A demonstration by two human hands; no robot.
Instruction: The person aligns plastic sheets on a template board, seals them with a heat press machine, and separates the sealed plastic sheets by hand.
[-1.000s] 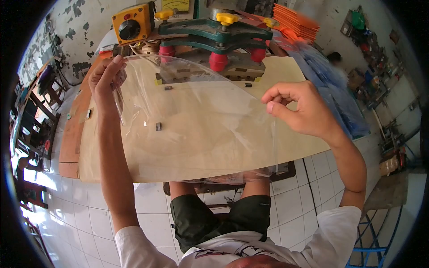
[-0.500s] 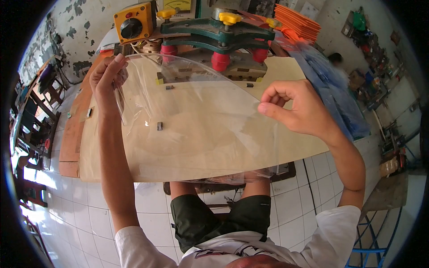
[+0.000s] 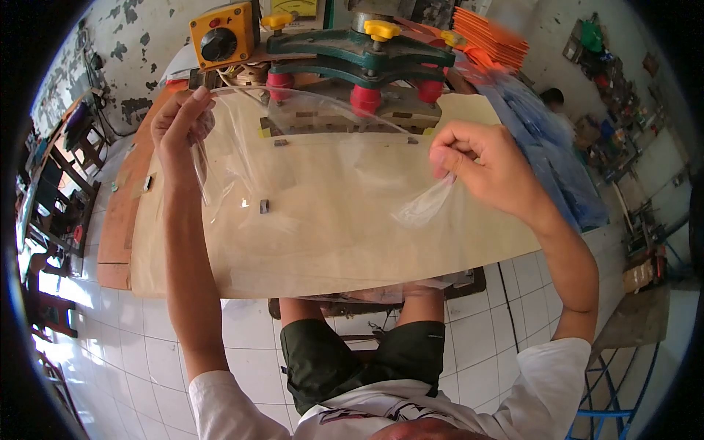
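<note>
From my remote seat, I have the left hand [image 3: 180, 130] and right hand [image 3: 484, 167] each gripping the clear plastic sheet [image 3: 330, 180] in closed fingers. It's lifted over the bench [image 3: 115, 246], both sides caught, but creased, not flat.

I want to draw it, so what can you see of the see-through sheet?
The clear sheet looks like thin, shiny, bendy plastic, with creases and bright glints. The left hand pinches it at one top corner; the right hand pinches the other side, making folds fan out below the fingers. Its top edge curves between them. It spreads over the pale board and pokes past the near edge.
</note>
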